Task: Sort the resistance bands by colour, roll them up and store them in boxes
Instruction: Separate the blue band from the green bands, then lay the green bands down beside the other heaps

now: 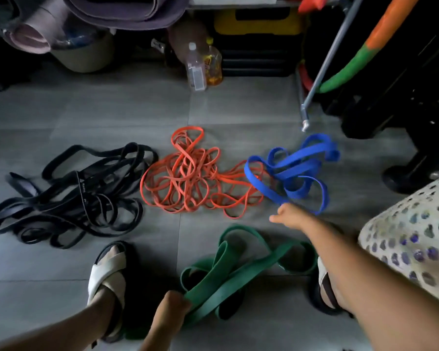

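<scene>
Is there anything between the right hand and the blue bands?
Nothing visible does. The right hand is at the near loop of the blue bands; the orange bands lie off to the left, out of its way.

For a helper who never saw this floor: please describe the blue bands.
On the grey floor, three piles lie in a row. The blue bands are the rightmost, near the right hand. They are wider than the orange bands beside them.

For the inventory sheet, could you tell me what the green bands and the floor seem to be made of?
Green bands: likely matte rubber or latex, flat strips that fold limply. Floor: probably grey tile, faint sheen, straight joint lines.
</scene>
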The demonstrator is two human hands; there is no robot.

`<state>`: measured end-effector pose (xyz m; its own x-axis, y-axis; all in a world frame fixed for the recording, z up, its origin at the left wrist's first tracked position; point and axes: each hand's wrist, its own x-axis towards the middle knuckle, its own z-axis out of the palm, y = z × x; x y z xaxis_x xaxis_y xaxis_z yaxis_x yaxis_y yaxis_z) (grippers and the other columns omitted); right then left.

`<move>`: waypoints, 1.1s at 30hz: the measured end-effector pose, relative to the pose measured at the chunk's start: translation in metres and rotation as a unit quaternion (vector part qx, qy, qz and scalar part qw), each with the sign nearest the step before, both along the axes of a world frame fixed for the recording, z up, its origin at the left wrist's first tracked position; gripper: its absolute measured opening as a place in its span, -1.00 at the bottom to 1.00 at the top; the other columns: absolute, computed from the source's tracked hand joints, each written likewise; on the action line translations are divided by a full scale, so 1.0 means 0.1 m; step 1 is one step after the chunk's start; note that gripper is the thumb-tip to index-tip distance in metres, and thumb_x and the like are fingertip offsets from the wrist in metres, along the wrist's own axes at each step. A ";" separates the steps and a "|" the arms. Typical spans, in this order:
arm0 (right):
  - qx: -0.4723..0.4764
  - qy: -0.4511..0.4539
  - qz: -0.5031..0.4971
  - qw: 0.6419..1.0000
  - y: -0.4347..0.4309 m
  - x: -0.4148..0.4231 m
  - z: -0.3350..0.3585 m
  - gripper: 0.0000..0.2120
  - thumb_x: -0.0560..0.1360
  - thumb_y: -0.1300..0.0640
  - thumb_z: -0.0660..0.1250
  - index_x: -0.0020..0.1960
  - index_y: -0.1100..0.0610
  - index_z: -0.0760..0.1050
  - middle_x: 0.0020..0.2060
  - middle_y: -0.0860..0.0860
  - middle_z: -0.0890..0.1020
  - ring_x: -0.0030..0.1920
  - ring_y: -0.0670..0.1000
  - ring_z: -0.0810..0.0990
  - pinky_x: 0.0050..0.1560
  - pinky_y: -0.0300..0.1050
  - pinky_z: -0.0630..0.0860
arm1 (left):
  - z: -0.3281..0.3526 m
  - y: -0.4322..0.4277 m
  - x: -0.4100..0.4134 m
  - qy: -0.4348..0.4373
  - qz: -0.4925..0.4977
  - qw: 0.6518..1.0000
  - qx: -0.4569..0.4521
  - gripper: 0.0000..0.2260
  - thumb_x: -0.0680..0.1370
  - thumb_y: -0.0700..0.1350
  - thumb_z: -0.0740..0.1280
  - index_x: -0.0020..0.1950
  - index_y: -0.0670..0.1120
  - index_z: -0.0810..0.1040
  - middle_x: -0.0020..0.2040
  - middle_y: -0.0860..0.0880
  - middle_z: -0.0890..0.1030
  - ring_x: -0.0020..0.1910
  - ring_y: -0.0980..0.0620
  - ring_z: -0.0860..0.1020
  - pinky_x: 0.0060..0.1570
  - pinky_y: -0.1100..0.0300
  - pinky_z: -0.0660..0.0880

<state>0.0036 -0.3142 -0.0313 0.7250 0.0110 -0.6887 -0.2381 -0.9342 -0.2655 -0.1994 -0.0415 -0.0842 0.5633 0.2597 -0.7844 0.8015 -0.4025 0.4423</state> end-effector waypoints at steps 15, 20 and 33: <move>-0.030 0.107 -0.125 0.986 0.31 -0.61 -1.13 0.06 0.36 -0.11 0.45 0.51 0.17 -0.24 0.51 0.12 0.05 0.48 0.17 0.10 0.41 0.01 0.16 | -0.55 0.02 0.07 -0.018 0.061 0.998 -0.007 0.00 -0.03 0.12 0.48 0.38 -0.10 0.29 0.30 -0.20 0.42 0.24 -0.20 0.44 0.24 0.00 0.40; 0.040 0.183 -0.166 0.968 0.39 -0.78 -1.30 0.00 0.37 -0.03 0.46 0.51 0.19 -0.15 0.51 0.15 0.05 0.49 0.11 0.08 0.44 -0.10 0.12 | -0.58 -0.16 0.14 -0.005 0.196 0.965 -0.175 -0.16 -0.07 -0.19 0.66 0.06 -0.02 0.26 -0.06 -0.04 0.50 -0.17 0.05 0.50 -0.39 0.37 0.52; 0.196 0.238 -0.214 0.927 1.14 -1.27 -0.51 -0.76 0.59 -0.01 0.10 0.16 0.02 0.46 0.14 0.01 0.53 0.12 0.04 0.49 0.17 -0.14 0.43 | -0.04 -0.28 0.45 -0.043 0.190 0.935 -0.298 -0.38 0.32 -0.11 0.54 0.27 -0.15 0.33 0.04 -0.05 0.54 -0.13 0.11 0.53 -0.36 0.29 0.50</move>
<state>-0.1237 -0.2007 -0.0825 0.3360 0.1089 -0.9356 -0.7422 -0.5810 -0.3341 -0.1546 -0.0697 -0.0880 0.5874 -0.0141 -0.8092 0.7872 0.2420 0.5672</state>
